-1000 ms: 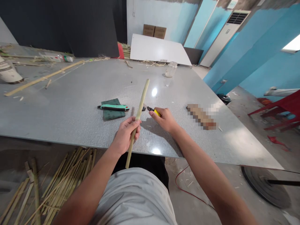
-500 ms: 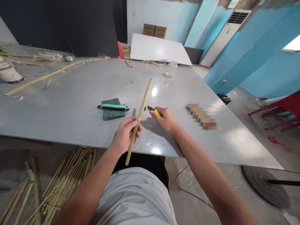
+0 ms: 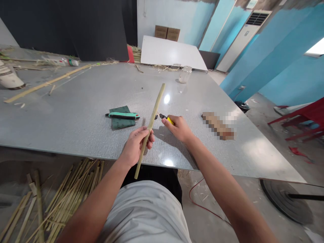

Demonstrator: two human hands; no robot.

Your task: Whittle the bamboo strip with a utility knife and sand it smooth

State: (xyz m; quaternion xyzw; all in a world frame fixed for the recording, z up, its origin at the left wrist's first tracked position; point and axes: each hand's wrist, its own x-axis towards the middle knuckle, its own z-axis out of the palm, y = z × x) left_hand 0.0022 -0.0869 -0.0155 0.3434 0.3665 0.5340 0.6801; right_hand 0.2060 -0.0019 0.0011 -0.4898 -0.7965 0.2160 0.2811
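My left hand (image 3: 138,145) is closed around a pale green bamboo strip (image 3: 156,107) near its middle. The strip slants upward and away over the table edge, its lower end reaching past the edge above my lap. Just right of the strip, my right hand (image 3: 178,128) grips what looks like a yellow utility knife (image 3: 170,120) with a dark front end pointing left toward the bamboo. Between the two lies a small dark piece (image 3: 156,117), partly behind the strip. Left of my hands, a teal utility knife (image 3: 123,115) rests on a dark green cloth or sandpaper (image 3: 124,125).
A clear glass jar (image 3: 185,75) stands at the table's far side. A long bamboo strip (image 3: 50,82) and a white cup (image 3: 10,77) lie at the left. A blurred-out brown object (image 3: 217,126) is on the right. Bamboo strips (image 3: 73,192) are heaped below the table's front edge.
The bamboo strip has turned a little in my left hand, its lower end shifting slightly left. My right hand and its tool look almost still.
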